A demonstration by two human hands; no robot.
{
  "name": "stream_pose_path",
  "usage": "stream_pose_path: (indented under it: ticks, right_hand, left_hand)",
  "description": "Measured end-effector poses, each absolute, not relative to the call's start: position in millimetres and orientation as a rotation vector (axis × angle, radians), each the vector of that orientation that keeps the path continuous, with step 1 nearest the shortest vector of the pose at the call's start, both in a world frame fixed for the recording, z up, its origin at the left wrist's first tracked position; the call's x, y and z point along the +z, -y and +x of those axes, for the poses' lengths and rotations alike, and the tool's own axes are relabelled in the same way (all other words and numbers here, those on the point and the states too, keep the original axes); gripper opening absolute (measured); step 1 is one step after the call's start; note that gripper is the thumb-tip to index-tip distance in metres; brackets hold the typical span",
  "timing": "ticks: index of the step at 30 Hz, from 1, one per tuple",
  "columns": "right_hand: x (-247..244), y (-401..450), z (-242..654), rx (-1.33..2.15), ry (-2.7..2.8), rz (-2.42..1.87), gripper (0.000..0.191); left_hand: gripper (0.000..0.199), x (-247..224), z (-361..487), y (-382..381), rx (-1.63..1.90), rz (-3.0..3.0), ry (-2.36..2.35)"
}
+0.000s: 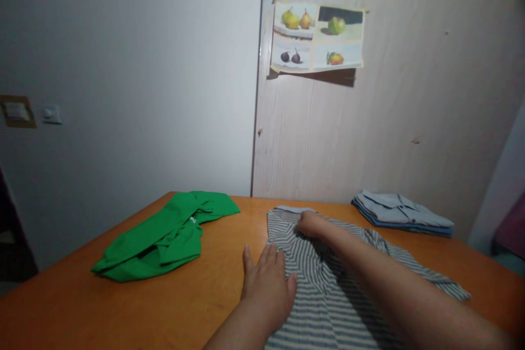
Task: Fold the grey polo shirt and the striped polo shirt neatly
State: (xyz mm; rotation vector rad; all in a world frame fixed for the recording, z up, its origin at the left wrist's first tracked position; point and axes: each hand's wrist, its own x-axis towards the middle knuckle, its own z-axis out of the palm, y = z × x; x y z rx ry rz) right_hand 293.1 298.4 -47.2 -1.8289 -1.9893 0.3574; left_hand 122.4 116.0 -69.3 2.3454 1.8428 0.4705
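A grey-and-white striped shirt [305,306] lies spread on the table in front of me, its collar toward the wall. My left hand [268,287] rests flat along the shirt's left edge, fingers spread, partly on the cloth and partly on the tabletop. Reaching across the shirt, my right hand [310,225] is closed on the fabric just below the collar, where the stripes bunch into creases. Its fingertips are hidden under the hand. My right forearm covers part of the shirt's right side; one sleeve [447,284] sticks out beyond it.
On the left of the orange table [197,306] lies a crumpled green garment [164,235]. A folded stack of light grey and blue clothes [404,212] sits at the back right. Behind the table stands a wall with a taped fruit picture [315,38].
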Motion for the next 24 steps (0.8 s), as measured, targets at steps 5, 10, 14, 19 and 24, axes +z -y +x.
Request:
stream_pose_path:
  ticks: [5, 10, 14, 19, 24]
  right_hand:
    - [-37.0, -318.8, 268.3, 0.299, 1.990, -1.766, 0.006]
    - [-38.1, -335.1, 236.8, 0.344, 2.034, -1.712, 0.011]
    - [-45.1, -344.9, 222.2, 0.410, 2.060, -1.714, 0.019]
    - [-53.8, -358.0, 213.1, 0.510, 2.086, -1.679, 0.011]
    - [-66.0, -368.6, 210.5, 0.531, 2.009, -1.633, 0.010]
  left_hand:
    - [0.064, -71.7, 122.1, -116.9, 0.484, 2.339, -1.839]
    - [0.066, -74.2, 122.8, -116.5, 0.515, 2.335, -1.840]
    - [0.066, -73.5, 124.0, -114.7, 0.520, 2.324, -1.858]
    - [0.067, -70.9, 125.8, -113.3, 0.510, 2.311, -1.865]
    - [0.067, -71.1, 128.7, -112.8, 0.488, 2.290, -1.909]
